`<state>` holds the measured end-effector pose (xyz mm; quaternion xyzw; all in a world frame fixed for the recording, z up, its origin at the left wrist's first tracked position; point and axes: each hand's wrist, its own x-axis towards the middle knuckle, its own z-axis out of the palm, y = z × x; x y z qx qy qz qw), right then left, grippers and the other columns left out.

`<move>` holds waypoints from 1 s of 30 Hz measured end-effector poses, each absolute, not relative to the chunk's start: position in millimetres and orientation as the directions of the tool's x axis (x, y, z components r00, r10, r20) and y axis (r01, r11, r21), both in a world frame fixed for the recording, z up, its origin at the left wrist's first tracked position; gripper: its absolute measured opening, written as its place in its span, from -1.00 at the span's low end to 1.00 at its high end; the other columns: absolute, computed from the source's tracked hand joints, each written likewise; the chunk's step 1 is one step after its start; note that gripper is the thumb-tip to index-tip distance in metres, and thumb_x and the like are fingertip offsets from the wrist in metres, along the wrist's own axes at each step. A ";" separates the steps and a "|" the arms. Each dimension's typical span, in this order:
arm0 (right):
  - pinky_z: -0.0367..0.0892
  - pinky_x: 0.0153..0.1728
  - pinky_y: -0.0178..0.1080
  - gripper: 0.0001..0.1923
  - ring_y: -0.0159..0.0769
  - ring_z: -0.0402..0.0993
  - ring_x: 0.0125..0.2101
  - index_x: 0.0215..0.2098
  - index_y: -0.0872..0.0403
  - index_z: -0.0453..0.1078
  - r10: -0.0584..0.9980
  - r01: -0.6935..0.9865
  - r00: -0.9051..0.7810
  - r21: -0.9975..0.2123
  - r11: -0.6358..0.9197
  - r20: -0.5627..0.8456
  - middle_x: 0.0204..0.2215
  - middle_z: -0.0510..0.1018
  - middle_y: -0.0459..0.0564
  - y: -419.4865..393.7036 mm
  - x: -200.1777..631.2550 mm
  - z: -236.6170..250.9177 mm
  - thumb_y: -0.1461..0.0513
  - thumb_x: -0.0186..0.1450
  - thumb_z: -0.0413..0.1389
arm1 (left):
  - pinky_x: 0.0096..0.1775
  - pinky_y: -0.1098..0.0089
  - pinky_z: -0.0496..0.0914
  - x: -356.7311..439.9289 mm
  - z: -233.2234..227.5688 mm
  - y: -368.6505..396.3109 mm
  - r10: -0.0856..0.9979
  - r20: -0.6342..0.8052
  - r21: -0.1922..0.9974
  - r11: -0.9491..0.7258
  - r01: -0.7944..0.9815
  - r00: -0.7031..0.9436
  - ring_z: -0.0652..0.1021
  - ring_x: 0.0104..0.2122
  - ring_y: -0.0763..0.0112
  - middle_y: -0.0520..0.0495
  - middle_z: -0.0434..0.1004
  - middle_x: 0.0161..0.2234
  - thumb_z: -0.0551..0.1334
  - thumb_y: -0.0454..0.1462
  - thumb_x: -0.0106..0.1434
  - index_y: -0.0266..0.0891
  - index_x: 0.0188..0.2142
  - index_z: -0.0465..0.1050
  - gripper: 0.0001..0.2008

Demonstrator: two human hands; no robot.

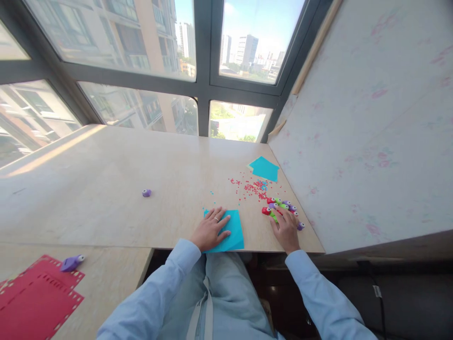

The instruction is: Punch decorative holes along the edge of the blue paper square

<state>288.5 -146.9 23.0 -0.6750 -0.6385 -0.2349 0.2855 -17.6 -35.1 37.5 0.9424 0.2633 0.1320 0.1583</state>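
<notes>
My left hand (212, 229) lies flat with spread fingers on a square sheet of blue paper (236, 236) at the table's front edge. To the right, my right hand (286, 230) rests over a group of small craft paper punches (272, 201) in red, green and purple. Its fingers are apart and touch the group; their tips partly cover some punches, and no punch is lifted. One purple punch (301, 226) sits just right of that hand.
Red and blue paper confetti (253, 189) is scattered behind the punches, near more blue sheets (264, 168). A lone purple punch (146, 192) stands at left. Red sheets with punched edges (38, 302) lie lower left, a larger purple punch (72, 263) on them. A wall (382, 118) bounds the right.
</notes>
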 end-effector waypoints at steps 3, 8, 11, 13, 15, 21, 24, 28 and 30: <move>0.18 0.05 -0.05 -0.69 -0.12 0.36 0.00 0.01 0.11 0.43 0.740 0.996 0.067 -0.083 -0.016 0.669 -0.03 0.49 0.12 -145.4 289.8 18.3 0.16 0.39 0.02 | 0.29 0.00 0.02 -15.8 38.2 -36.8 0.554 0.178 0.359 -0.806 0.470 0.814 0.06 0.32 0.12 -0.20 0.09 0.30 0.03 0.03 0.37 -0.16 0.24 0.23 -0.46; 0.14 0.02 -0.06 -0.69 -0.13 0.38 -0.03 0.02 0.16 0.41 0.748 0.999 0.037 -0.025 -0.027 0.663 -0.06 0.51 0.13 -142.3 290.0 14.6 0.20 0.39 0.00 | 0.28 0.00 0.03 -12.5 40.8 -37.7 0.588 0.190 0.369 -0.785 0.498 0.786 0.06 0.32 0.07 -0.27 0.09 0.29 0.00 0.05 0.37 -0.24 0.21 0.26 -0.43; 0.12 0.02 -0.06 -0.67 -0.12 0.36 -0.02 0.04 0.16 0.40 0.748 0.999 0.038 -0.008 -0.043 0.663 -0.03 0.50 0.14 -141.0 289.6 14.7 0.20 0.39 -0.01 | 0.27 0.03 0.07 -12.8 39.9 -38.1 0.613 0.221 0.379 -0.770 0.513 0.758 0.10 0.30 0.10 -0.31 0.15 0.26 -0.01 0.03 0.38 -0.31 0.18 0.26 -0.44; 0.12 0.02 -0.07 -0.68 -0.11 0.33 0.00 0.03 0.14 0.41 0.761 0.999 0.033 0.007 -0.048 0.648 -0.01 0.48 0.14 -140.2 289.1 15.9 0.21 0.38 -0.01 | 0.26 0.04 0.10 -13.0 39.7 -38.1 0.616 0.234 0.378 -0.771 0.513 0.752 0.15 0.29 0.12 -0.30 0.21 0.23 0.00 0.00 0.39 -0.30 0.15 0.29 -0.48; 0.11 0.02 -0.08 -0.69 -0.11 0.30 0.02 0.02 0.11 0.43 0.783 0.999 0.020 0.022 -0.044 0.621 0.01 0.46 0.12 -139.3 288.1 17.8 0.24 0.38 -0.02 | 0.26 0.03 0.10 -12.9 39.8 -37.7 0.604 0.235 0.366 -0.781 0.507 0.762 0.19 0.27 0.12 -0.29 0.24 0.22 0.02 -0.01 0.38 -0.28 0.12 0.32 -0.51; 0.10 0.03 -0.08 -0.70 -0.12 0.32 0.01 -0.01 0.12 0.44 0.805 0.999 -0.017 0.038 -0.006 0.592 -0.02 0.49 0.11 -138.0 281.1 25.1 0.23 0.41 -0.05 | 0.26 0.02 0.08 -11.9 38.2 -35.7 0.593 0.240 0.355 -0.790 0.499 0.769 0.21 0.25 0.11 -0.30 0.24 0.21 0.03 -0.02 0.38 -0.26 0.11 0.34 -0.53; 0.11 0.03 -0.07 -0.70 -0.13 0.35 0.00 -0.06 0.13 0.45 0.800 0.999 -0.054 0.026 0.048 0.598 -0.05 0.51 0.11 -138.0 279.1 27.4 0.17 0.44 -0.06 | 0.26 0.03 0.08 -11.3 36.9 -35.4 0.594 0.245 0.353 -0.791 0.500 0.767 0.22 0.25 0.11 -0.29 0.24 0.21 0.04 -0.02 0.37 -0.26 0.10 0.35 -0.54; 0.18 0.00 -0.10 -0.68 -0.17 0.40 -0.04 -0.07 0.13 0.45 0.805 0.983 -0.160 0.017 0.183 0.572 -0.10 0.54 0.09 -137.4 279.9 28.8 0.15 0.46 -0.08 | 0.27 0.04 0.07 -10.6 36.8 -35.7 0.599 0.238 0.363 -0.785 0.502 0.765 0.22 0.24 0.10 -0.27 0.24 0.21 0.04 -0.02 0.37 -0.26 0.10 0.35 -0.54; 0.21 0.00 -0.11 -0.70 -0.19 0.42 -0.05 -0.06 0.12 0.45 0.807 0.973 -0.196 0.012 0.228 0.556 -0.11 0.55 0.07 -136.9 280.1 29.3 0.17 0.46 -0.07 | 0.28 0.03 0.06 -11.1 37.2 -35.0 0.598 0.236 0.402 -0.778 0.484 0.766 0.21 0.25 0.09 -0.28 0.23 0.22 0.07 -0.01 0.35 -0.28 0.12 0.32 -0.51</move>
